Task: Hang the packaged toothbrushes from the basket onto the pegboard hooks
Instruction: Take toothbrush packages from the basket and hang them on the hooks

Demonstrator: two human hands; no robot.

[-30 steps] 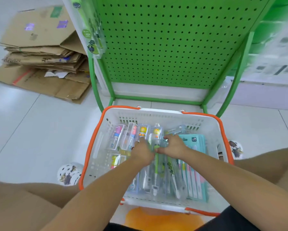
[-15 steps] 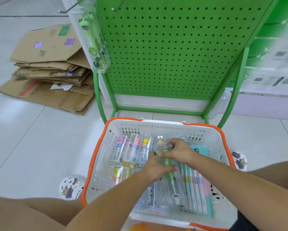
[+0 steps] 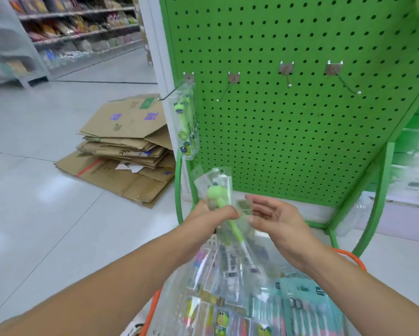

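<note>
The floor (image 3: 46, 195) is of pale glossy tiles with thin dark joints, and it reflects soft light; flattened cardboard boxes (image 3: 123, 146) lie in a pile on it; at far left stand store shelves (image 3: 65, 27) full of blurred colourful goods; a white post (image 3: 152, 44) rises behind.

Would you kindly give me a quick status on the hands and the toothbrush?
Left hand grips green toothbrush pack, raised below the pegboard. Right hand open beside it. Three hooks bare; path clear.
</note>
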